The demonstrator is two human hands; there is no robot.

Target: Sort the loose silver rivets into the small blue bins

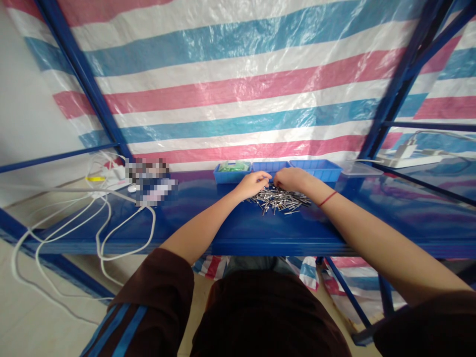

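A loose heap of slim silver metal pins (284,200), resembling rivets, lies on the blue tabletop (193,218). Over the heap's left back part is my left hand (255,183), its fingers bent and drawn together toward the right; whatever they may hold is too small to make out. Close beside it, my right hand (290,178) is curled with the fingertips down at the back of the heap. Its fingers are closed, and their contents are hidden. Just behind my hands stand blue bins: a left bin (223,177) with a green plastic bag (234,167), a middle bin (269,166) and a right bin (322,171).
White cables (107,223) loop over the table's left side and hang off its front edge. A blurred-out patch (150,181) covers something there. A clear plastic lid (360,168) and a power strip (412,154) lie right. Blue posts (390,94) and striped sheeting (241,89) stand behind.
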